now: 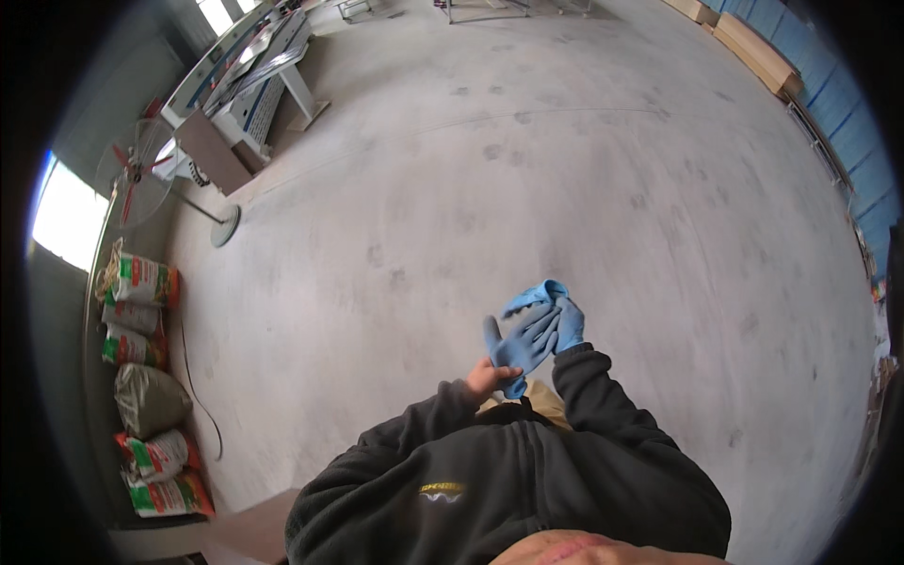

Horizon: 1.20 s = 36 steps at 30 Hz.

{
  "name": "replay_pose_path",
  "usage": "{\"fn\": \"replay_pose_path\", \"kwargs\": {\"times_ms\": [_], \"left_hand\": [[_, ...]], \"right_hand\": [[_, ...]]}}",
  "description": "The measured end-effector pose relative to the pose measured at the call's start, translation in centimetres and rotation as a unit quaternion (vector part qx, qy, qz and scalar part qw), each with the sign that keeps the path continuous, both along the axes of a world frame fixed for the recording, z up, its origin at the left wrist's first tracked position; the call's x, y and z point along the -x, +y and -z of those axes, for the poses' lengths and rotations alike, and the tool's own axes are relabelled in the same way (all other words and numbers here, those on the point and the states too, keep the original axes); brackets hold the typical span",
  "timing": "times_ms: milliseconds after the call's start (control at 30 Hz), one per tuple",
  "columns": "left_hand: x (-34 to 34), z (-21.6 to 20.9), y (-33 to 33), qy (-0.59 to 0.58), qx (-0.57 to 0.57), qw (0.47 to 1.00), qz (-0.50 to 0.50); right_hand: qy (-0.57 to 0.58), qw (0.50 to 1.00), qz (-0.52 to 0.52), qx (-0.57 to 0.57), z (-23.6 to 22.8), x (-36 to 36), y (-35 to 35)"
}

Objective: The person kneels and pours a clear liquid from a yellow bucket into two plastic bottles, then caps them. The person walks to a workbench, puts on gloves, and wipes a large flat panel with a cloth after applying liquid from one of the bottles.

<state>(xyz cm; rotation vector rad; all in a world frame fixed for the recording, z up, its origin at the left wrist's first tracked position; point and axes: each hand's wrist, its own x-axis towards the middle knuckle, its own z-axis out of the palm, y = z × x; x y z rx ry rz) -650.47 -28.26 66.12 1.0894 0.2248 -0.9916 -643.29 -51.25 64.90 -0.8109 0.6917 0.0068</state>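
Head view, left to right. Stacked sacks, printed in red, green and white, lie along the left wall with a dark cable on the floor beside them; above them stands a pedestal fan on a round base, and behind it a long white machine bench. Bare concrete floor fills the middle of the picture, and flat wooden crates sit against the blue wall at upper right.

At lower centre the left hand, bare at the thumb base, is partly inside a blue glove: the glove's fingers are spread and point upward, but the cuff sits low on the palm and is not drawn over the wrist. The right hand, already gloved in blue, is closed around the upper edge of the left glove, pinching a bunched fold of it above the fingertips.

Risk, as a judgement: a hard pull on the bunched fold could tear the thin material or leave fingers in the wrong sleeves, since the cuff appears unseated.

Hard to make out: how far the left fingers reach into the glove, the right thumb's position, and both wrists, which the dark sleeves cover.
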Motion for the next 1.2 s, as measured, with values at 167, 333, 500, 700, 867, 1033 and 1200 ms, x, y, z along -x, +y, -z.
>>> {"fn": "replay_pose_path", "kwargs": {"times_ms": [167,333,500,700,867,1033,1200], "left_hand": [[-26.6,2.3,0.0,-0.043,-0.04,0.998,-0.001],[-50.3,3.9,-1.2,0.007,-0.164,0.983,-0.087],[-78.7,2.6,-3.1,-0.023,-0.129,0.977,-0.167],[-115.8,5.8,-4.0,0.043,-0.112,0.967,-0.227],[-151.8,9.8,-7.8,-0.018,-0.155,0.977,-0.143],[-182.9,8.5,-14.8,-0.156,-0.286,0.944,0.046],[-212.8,8.2,-23.8,-0.328,-0.361,0.847,0.21]], "right_hand": [[-0.041,0.978,-0.026,0.204,-1.0,-21.0,-5.3],[0.02,0.976,-0.064,0.21,-2.9,-44.7,-11.3],[0.004,0.971,-0.126,0.205,-5.4,-76.4,-17.5],[-0.103,0.958,-0.221,0.15,-5.2,-117.7,-21.4],[-0.125,0.972,-0.158,0.12,-3.6,-148.9,-24.8],[-0.075,0.944,-0.192,0.256,-3.9,-172.7,-32.1],[-0.001,0.945,-0.174,0.277,-1.1,-197.7,-38.0]]}}
